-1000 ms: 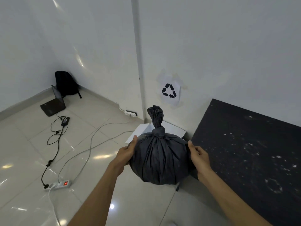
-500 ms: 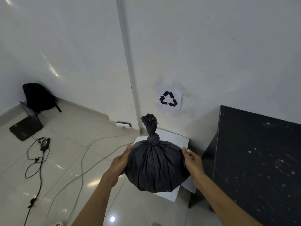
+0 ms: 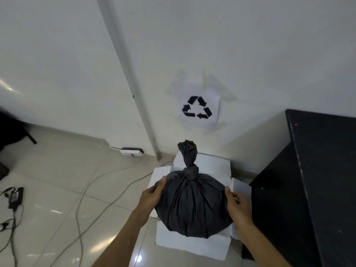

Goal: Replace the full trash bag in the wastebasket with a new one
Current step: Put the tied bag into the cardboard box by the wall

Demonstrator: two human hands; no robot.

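Over the white box [image 3: 192,245] at six o'clock, we press our left hand [image 3: 152,195] and right hand [image 3: 238,205] flat against the knotted trash bag [image 3: 192,205]; with only palm pressure, it could slip and miss.

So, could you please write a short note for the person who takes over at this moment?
Left hand: pressed on the left side of the trash bag.
Right hand: pressed on its right side.
Bag: knotted shut, held over the open white box on the floor, under the recycling sign.
Done: full bag tied and out of the wastebasket.
Left: set the bag down, fit a new bag. No wastebasket or new bag in view.
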